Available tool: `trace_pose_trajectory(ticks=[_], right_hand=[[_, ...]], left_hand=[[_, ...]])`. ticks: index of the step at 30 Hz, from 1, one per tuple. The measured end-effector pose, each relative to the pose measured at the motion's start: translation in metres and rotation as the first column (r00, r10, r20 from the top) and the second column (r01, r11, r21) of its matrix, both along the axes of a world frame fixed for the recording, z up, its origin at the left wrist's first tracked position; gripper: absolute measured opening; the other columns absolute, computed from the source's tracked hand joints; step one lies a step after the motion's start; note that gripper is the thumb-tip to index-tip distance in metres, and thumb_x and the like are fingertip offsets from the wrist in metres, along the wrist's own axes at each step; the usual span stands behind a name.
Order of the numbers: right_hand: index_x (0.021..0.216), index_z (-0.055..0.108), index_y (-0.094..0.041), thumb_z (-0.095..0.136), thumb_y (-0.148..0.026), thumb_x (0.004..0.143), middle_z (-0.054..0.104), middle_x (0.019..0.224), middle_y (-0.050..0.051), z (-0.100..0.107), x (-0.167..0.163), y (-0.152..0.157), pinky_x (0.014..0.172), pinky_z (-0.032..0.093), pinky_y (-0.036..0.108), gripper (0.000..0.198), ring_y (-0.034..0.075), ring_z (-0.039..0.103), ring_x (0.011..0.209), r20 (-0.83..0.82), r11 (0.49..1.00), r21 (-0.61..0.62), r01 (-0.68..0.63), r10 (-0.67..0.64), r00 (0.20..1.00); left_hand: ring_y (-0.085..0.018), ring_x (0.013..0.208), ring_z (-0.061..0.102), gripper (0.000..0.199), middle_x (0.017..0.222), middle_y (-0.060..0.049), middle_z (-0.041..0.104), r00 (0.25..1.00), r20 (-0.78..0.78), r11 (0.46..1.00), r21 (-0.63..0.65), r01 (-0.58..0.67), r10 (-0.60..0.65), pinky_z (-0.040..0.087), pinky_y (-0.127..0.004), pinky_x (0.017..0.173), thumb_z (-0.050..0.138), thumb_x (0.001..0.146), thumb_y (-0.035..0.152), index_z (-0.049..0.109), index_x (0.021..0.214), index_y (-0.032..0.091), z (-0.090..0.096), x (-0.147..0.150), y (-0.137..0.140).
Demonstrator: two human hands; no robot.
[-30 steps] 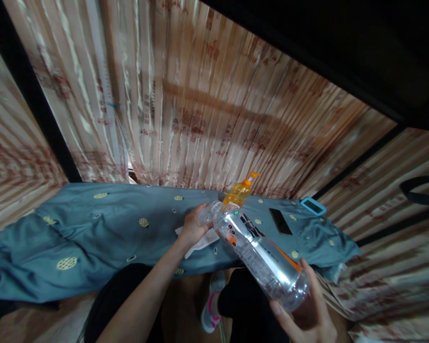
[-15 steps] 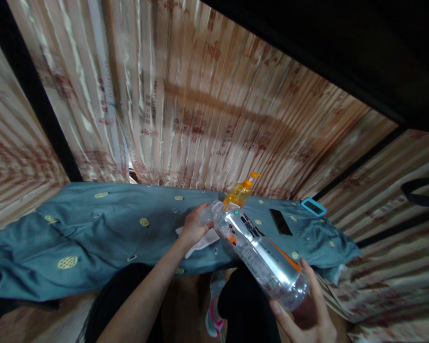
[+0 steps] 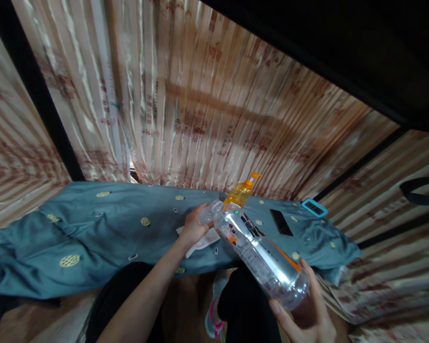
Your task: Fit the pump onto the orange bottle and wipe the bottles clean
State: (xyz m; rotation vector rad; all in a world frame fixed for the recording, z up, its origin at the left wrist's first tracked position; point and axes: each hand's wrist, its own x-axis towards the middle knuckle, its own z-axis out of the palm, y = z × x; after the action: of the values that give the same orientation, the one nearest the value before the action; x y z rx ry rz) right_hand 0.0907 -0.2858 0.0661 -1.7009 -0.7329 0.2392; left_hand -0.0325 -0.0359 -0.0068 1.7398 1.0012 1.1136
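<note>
A large clear plastic bottle (image 3: 259, 252) with a silver, black and orange label is held tilted above my lap, its neck to the upper left. My left hand (image 3: 196, 226) is wrapped round the neck end. At the base, my right hand (image 3: 309, 309) grips with thumb and fingers on either side. Behind the bottle's neck stands a yellow pump bottle (image 3: 239, 193), its lower part hidden. A white tissue or cloth (image 3: 203, 242) lies on the bedding beneath my left hand.
Blue-grey bedding (image 3: 117, 233) with pineapple prints stretches across in front of me. To the right lie a dark phone (image 3: 281, 222) and a blue-framed device (image 3: 314, 207). Curtains (image 3: 186, 95) hang behind, between black bed posts (image 3: 39, 95). A dark upper bunk is overhead.
The view has shifted very slightly. Both hands keep the same hold on the bottle.
</note>
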Motion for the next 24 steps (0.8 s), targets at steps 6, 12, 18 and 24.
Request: trace_pose_trajectory(ticks=[6, 12, 18, 24], right_hand=[[0.151, 0.029, -0.012, 0.078, -0.057, 0.062, 0.064, 0.127, 0.018, 0.0026, -0.0021, 0.0012, 0.084, 0.054, 0.029, 0.111, 0.027, 0.065, 0.11, -0.021, 1.0, 0.007, -0.019, 0.019, 1.0], [0.15, 0.032, -0.014, 0.077, -0.058, 0.061, 0.063, 0.13, 0.018, 0.0013, -0.0006, 0.0014, 0.083, 0.055, 0.033, 0.109, 0.03, 0.064, 0.111, 0.016, 1.0, -0.011, 0.005, -0.005, 1.0], [0.151, 0.03, -0.014, 0.078, -0.059, 0.06, 0.058, 0.137, 0.018, 0.0024, -0.0012, 0.0016, 0.086, 0.054, 0.033, 0.113, 0.031, 0.061, 0.117, -0.045, 1.0, -0.005, -0.01, 0.01, 0.999], [0.151, 0.03, -0.012, 0.077, -0.058, 0.062, 0.059, 0.134, 0.019, 0.0026, 0.0, 0.0021, 0.087, 0.054, 0.032, 0.11, 0.028, 0.064, 0.111, -0.008, 1.0, 0.004, -0.018, 0.018, 1.0]], left_hand=[[-0.026, 0.104, 0.068, 0.051, 0.114, -0.006, 0.072, 1.0, 0.004, 1.0, 0.004, 0.005, -0.005, 0.052, -0.038, 0.094, 0.08, 0.066, 0.023, 0.064, 0.115, 0.021, 0.0041, -0.0013, -0.0022], [-0.025, 0.106, 0.067, 0.053, 0.116, -0.006, 0.072, 0.999, 0.041, 1.0, -0.002, 0.008, -0.008, 0.052, -0.037, 0.096, 0.081, 0.066, 0.022, 0.063, 0.116, 0.022, 0.0019, -0.0002, -0.0013], [-0.026, 0.108, 0.066, 0.054, 0.118, -0.008, 0.071, 1.0, 0.012, 1.0, -0.015, 0.009, -0.008, 0.051, -0.039, 0.097, 0.08, 0.066, 0.02, 0.063, 0.117, 0.02, 0.0029, -0.0001, -0.0011], [-0.026, 0.104, 0.067, 0.052, 0.115, -0.007, 0.072, 1.0, 0.021, 1.0, -0.014, 0.004, -0.004, 0.052, -0.039, 0.094, 0.081, 0.066, 0.023, 0.064, 0.115, 0.021, 0.0037, -0.0003, -0.0014]])
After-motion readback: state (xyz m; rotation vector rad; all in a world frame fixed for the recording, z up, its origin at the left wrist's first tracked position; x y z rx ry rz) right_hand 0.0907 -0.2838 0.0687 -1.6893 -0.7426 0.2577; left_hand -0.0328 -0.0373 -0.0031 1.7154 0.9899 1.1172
